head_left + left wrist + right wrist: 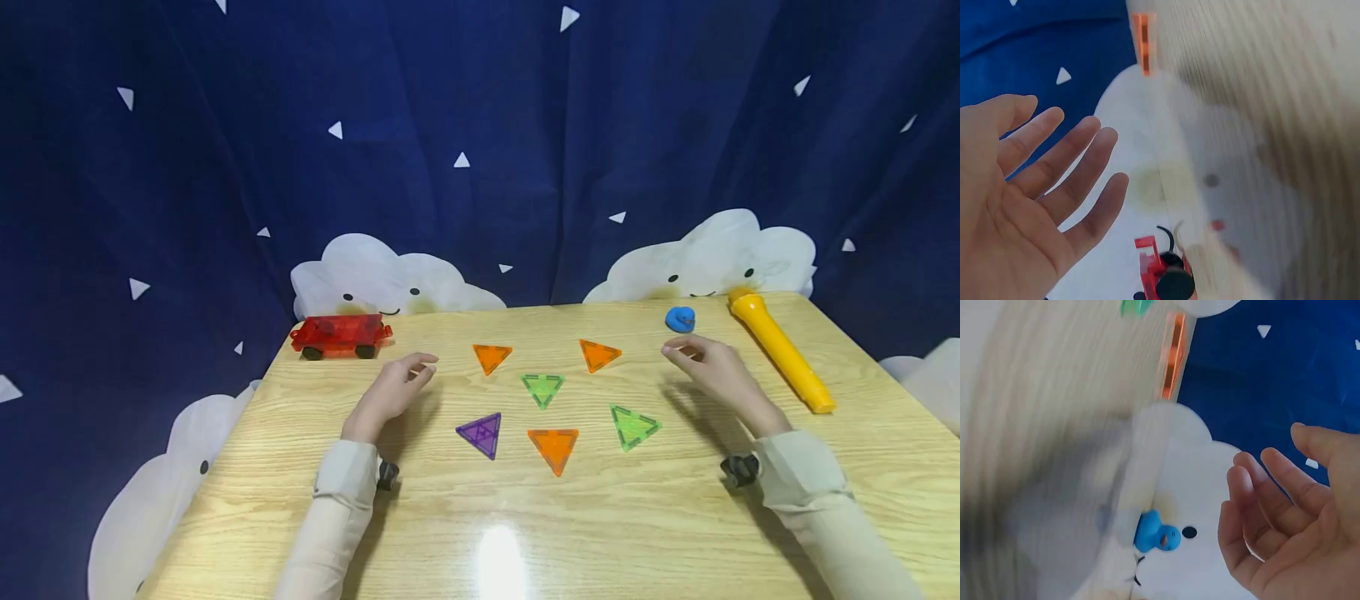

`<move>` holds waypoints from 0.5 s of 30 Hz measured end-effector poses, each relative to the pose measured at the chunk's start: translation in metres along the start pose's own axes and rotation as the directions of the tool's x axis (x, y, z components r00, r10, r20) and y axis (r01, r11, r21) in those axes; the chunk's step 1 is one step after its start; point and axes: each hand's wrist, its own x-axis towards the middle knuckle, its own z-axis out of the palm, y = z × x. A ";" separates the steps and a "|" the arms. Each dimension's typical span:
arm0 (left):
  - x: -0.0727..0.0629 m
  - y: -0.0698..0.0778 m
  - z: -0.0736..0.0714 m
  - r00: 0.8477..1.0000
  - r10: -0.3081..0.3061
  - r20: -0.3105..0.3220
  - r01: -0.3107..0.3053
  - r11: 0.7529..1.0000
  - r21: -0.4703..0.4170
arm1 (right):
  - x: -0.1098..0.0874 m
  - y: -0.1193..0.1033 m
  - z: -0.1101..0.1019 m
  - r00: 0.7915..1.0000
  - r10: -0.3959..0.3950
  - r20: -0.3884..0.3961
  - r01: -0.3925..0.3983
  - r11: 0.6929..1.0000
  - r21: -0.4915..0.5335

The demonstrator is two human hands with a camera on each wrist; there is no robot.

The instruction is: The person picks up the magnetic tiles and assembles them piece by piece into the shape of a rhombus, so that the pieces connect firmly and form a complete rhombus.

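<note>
We log the blue duck (680,319) near the far edge of the counter (645,542), just past the right hand (712,375) and apart from it. Right grip: bare, fingers loosely bent, thumb clear of them in the right wrist view. At the other side we note the red car (341,335) on black wheels, by the far left corner, and the far-left orange triangle (492,358); the left hand (393,392) hangs between the two, touching neither. Left grip: also bare — fingers relaxed and spread in the left wrist view.

Between the hands we count five more flat tiles, well spaced: the far-right orange triangle (599,355), the far green triangle (543,389), the purple triangle (483,435), the near orange triangle (554,450) and the right green triangle (633,427).

Further out, we see a yellow rod (783,350) lying aslant to the right of the right hand, its broader end at the back. Both arms wear pale sleeves (806,475), with a dark device (740,471) at each wrist. Behind the counter we have a navy curtain (480,92) — white triangles, smiling clouds along its lower part.
</note>
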 end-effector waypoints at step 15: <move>-0.017 0.017 0.034 0.999 0.012 0.037 -0.004 0.977 -0.213 | -0.028 -0.018 0.024 0.988 0.057 0.145 -0.076 0.989 0.126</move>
